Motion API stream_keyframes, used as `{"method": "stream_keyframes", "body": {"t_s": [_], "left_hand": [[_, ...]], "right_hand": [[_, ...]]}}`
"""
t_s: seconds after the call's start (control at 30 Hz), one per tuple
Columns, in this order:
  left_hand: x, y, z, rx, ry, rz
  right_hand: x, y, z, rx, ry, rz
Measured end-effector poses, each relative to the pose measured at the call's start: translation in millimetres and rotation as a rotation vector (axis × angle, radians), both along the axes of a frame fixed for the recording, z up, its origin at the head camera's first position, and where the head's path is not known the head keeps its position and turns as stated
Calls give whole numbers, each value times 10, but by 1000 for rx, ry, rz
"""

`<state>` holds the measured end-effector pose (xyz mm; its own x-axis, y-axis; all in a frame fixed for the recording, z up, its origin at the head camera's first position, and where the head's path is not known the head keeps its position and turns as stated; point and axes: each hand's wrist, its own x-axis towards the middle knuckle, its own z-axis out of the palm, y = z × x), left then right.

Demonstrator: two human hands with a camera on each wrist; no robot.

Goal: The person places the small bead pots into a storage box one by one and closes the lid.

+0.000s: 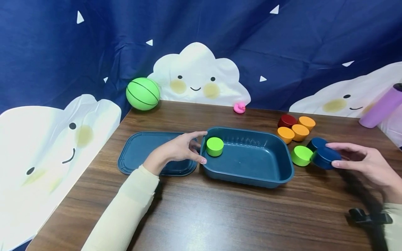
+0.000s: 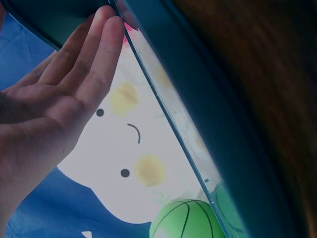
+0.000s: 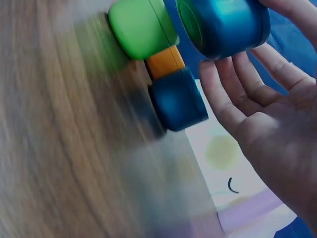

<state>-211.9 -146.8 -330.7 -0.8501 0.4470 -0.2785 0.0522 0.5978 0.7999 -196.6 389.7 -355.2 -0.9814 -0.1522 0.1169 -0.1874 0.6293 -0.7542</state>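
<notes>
A dark blue round lidded pot (image 1: 326,157) is held between the thumb and fingers of my right hand (image 1: 369,162). It is raised above the table in the right wrist view. Close to it stand a second dark blue pot (image 3: 178,100) and a green pot (image 1: 302,156). My left hand (image 1: 177,150) touches the left end of a dark blue rectangular box (image 1: 245,179), thumb and forefinger spread at its two corners, the fingers fairly straight in the left wrist view. Inside the box, at its left end, sits another green pot (image 1: 215,146).
Several orange pots (image 1: 300,132) and one dark red pot (image 1: 287,121) stand behind the right end of the box. Left of the box lies a flat blue lid (image 1: 141,153). Farther back are a green ball (image 1: 142,94), a pink duck (image 1: 239,108) and a purple bottle (image 1: 380,108).
</notes>
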Motion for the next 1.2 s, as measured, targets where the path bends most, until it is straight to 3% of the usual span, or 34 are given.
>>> {"method": "stream_keyframes", "body": {"t_s": [0.13, 0.33, 0.8, 0.97, 1.2], "left_hand": [[3, 2, 6, -3, 0, 4], [-6, 6, -2, -10, -1, 10], [-13, 4, -11, -12, 2, 11], [-13, 2, -12, -11, 5, 9], [-12, 1, -7, -13, 16, 0]], "right_hand": [[2, -85, 43, 32, 48, 15], [11, -227, 71, -25, 77, 61], [36, -568, 199, -40, 45, 54], [40, -639, 199, -69, 47, 91], [39, -777, 203, -88, 42, 62]]}}
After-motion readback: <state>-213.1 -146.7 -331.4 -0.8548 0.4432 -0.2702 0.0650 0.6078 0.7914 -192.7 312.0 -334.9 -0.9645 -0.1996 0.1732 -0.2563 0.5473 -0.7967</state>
